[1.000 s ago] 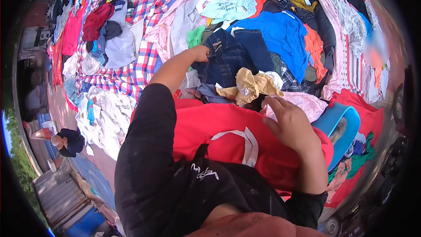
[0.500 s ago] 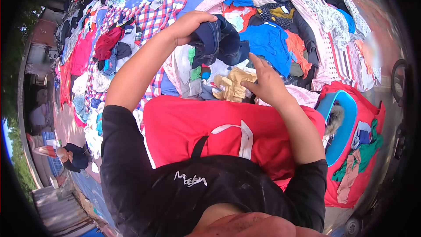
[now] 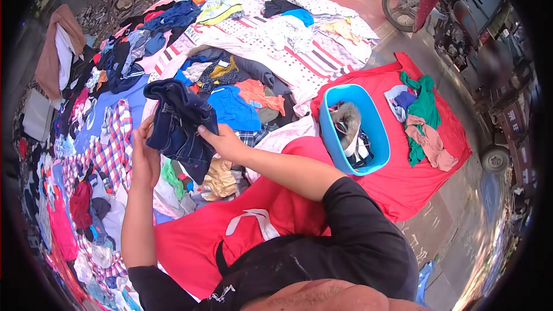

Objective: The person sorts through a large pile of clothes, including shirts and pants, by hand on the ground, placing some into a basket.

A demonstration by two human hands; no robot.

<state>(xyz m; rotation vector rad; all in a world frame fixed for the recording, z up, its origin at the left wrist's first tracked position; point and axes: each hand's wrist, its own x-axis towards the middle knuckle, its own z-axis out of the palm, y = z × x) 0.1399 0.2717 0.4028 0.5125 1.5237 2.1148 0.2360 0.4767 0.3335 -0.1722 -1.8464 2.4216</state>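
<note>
A folded pair of dark blue jeans (image 3: 183,129) is held up in front of me, above the pile of clothes. My left hand (image 3: 145,152) is against its left side, with some fingers hidden behind the cloth. On the right edge, my right hand (image 3: 226,143) grips the denim, thumb on top and the other fingers underneath out of sight. Below the jeans lie a tan cloth (image 3: 220,179) and a green cloth (image 3: 171,177). A blue shirt (image 3: 233,108) and an orange garment (image 3: 260,97) lie just beyond the right hand.
A red cloth (image 3: 296,175) covers my lap. To the right, a blue tub (image 3: 377,138) with a furry item and shoe-like things stands on a red sheet (image 3: 397,196), beside green and pink garments (image 3: 425,118). A motorcycle (image 3: 426,3) stands at the back right.
My view has turned to the right. The right hand, apart from the jeans with fingers spread before, now grips them. The left hand has shifted from their top to their left side.
</note>
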